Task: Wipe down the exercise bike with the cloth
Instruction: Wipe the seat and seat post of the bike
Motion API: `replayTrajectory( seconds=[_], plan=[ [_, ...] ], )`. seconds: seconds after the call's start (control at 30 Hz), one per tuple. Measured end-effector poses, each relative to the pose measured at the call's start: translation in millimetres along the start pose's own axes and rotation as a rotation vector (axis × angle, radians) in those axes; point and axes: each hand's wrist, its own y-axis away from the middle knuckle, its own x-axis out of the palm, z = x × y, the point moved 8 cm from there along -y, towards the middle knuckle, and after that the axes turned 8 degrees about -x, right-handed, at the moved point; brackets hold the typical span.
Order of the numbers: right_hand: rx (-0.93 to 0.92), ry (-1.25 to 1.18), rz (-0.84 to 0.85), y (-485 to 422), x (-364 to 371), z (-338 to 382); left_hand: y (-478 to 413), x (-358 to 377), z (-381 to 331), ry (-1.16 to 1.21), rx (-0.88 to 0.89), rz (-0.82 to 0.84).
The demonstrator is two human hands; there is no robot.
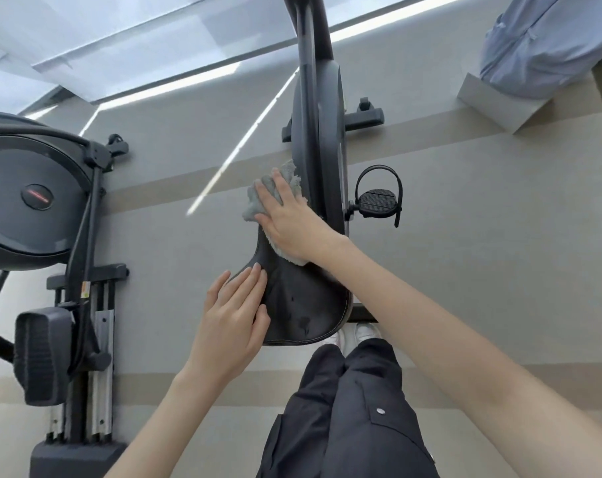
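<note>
At lower centre the left hand (232,319), open and flat, steadies the saddle (303,305) while the right hand (289,215) presses the cloth (258,198) flat-palmed on its nose; next, wipe rearward.

You are pressing your right hand (289,219) flat on the grey cloth (258,201), which is lying across the narrow nose of the black saddle (303,305) on the exercise bike (318,115). Your left hand (232,319) is resting open-fingered on the saddle's left edge. The right pedal (378,198) is sitting beside the frame.
</note>
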Motion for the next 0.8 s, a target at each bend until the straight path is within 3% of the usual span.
replayTrajectory(
  seconds=[0.27,0.37,0.6,0.7,0.8],
  plan=[
    [0.042,-0.307,0.023,45.5,9.1,-7.6,0.7,-1.5,0.0,-0.006,0.007,0.013],
    [0.002,-0.289,0.024,87.3,16.4,-9.6,0.8,-2.0,-0.5,0.016,0.013,0.0],
    [0.075,-0.418,-0.233,168.1,28.2,-2.4,2.5,-0.5,2.4,0.054,0.026,-0.005],
    [0.116,-0.348,-0.242,159.1,27.1,-3.4,1.3,0.1,3.6,0.069,0.034,0.001],
    [0.127,-0.176,-0.117,116.8,20.6,-8.3,1.3,0.4,5.9,0.087,0.051,0.011]
  ],
)
